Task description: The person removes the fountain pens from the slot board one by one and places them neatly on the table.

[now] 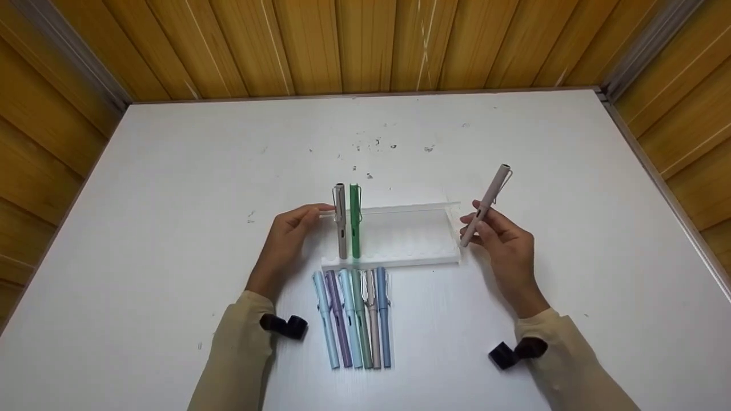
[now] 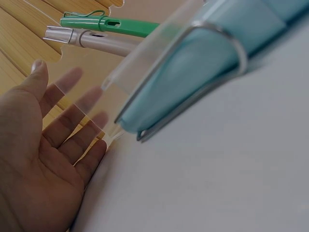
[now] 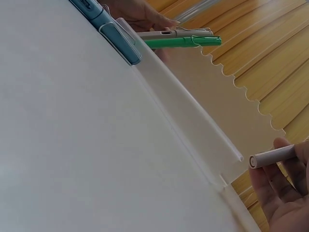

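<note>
A clear pen stand (image 1: 408,234) with a scalloped back edge stands on the table. A grey pen (image 1: 341,228) and a green pen (image 1: 355,222) lean side by side in its left end. My left hand (image 1: 288,234) is at the stand's left end, its fairly straight fingers seen behind the clear plastic in the left wrist view. Beyond the stand's right end my right hand (image 1: 505,245) pinches a pale mauve-grey pen (image 1: 487,202), tilted with its clip end up. In the right wrist view this pen's blunt end (image 3: 265,158) points toward the stand.
In front of the stand lie several capped pens in a row, among them a purple pen (image 1: 338,319) and a blue pen (image 1: 383,319). The white table (image 1: 171,200) bears dark scuffs behind the stand. Wood-patterned walls (image 1: 365,45) border it.
</note>
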`<action>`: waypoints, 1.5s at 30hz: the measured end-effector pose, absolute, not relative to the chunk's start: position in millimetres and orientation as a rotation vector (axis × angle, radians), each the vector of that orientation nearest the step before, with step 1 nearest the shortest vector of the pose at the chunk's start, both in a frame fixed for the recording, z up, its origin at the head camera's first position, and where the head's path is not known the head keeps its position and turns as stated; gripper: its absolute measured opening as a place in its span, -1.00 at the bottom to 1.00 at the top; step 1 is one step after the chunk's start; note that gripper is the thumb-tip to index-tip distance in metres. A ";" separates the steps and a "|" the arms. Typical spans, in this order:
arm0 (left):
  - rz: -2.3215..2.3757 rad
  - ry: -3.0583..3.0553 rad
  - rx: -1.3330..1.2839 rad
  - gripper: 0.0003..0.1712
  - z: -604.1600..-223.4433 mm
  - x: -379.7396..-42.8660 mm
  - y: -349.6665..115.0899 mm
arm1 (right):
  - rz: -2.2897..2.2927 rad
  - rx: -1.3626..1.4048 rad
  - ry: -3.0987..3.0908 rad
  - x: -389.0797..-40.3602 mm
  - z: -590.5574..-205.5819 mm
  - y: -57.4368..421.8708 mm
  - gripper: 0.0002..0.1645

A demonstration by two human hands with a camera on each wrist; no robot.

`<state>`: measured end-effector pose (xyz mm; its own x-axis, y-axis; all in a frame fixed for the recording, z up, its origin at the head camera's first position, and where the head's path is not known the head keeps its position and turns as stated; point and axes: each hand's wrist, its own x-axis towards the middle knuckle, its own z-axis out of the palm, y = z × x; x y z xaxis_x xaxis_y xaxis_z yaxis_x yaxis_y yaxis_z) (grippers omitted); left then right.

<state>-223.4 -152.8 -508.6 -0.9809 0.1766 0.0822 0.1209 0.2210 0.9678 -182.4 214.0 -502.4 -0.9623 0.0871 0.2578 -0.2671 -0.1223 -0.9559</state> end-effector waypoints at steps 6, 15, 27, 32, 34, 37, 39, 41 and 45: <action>1.923 2.409 0.317 -0.61 -508.1 -224.2 -152.4 | 2.325 0.117 -1.863 -174.6 -502.8 224.1 -0.45; 1.923 2.400 0.280 -0.63 -508.4 -224.1 -152.6 | 2.372 0.007 -1.933 -154.9 -503.2 231.4 -0.41; 1.929 2.398 0.284 -0.61 -507.6 -222.9 -152.4 | 2.458 -0.124 -2.014 -122.0 -501.5 227.4 -0.45; 1.936 2.391 0.297 -0.59 -508.6 -223.4 -152.5 | 2.442 -0.150 -2.113 -108.8 -499.3 221.4 -0.52; 1.940 2.389 0.299 -0.59 -508.5 -224.0 -152.7 | 2.440 -0.139 -2.155 -103.9 -498.1 218.2 -0.53; 1.933 2.390 0.286 -0.59 -507.3 -224.1 -153.0 | 2.454 -0.112 -2.198 -97.6 -496.4 213.2 -0.53; 1.926 2.397 0.279 -0.58 -507.0 -224.2 -153.1 | 2.480 -0.091 -2.206 -94.0 -495.7 210.4 -0.51; 1.920 2.396 0.263 -0.58 -507.1 -223.9 -153.1 | 2.507 -0.067 -2.211 -91.3 -496.0 207.9 -0.50; 1.913 2.402 0.260 -0.60 -507.7 -223.9 -152.4 | 2.555 -0.030 -2.214 -87.4 -497.3 202.7 -0.49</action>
<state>-223.9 -152.4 -507.7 -0.9840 0.1686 0.0577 0.0940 0.2156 0.9719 -87.4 202.7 -497.3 -0.9714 -0.1677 -0.1682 0.1903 -0.1262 -0.9736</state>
